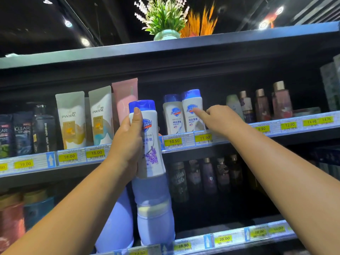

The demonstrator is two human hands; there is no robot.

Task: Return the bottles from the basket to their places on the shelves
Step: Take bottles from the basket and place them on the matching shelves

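My left hand (127,144) grips a white bottle (150,144) upright. The fingers (137,112) are clamped round its waist, thumb up near the blue cap (142,104), so the printed front faces me for matching. It hangs before the shelf (185,152), not yet set down, left of two matching bottles (193,111) standing there. My right hand (220,120) holds nothing: its forefinger lies straight against the nearer one, I judge to nudge it and open a gap. The plastic is smooth, glossy and curved; the lavender print suggests a different scent.
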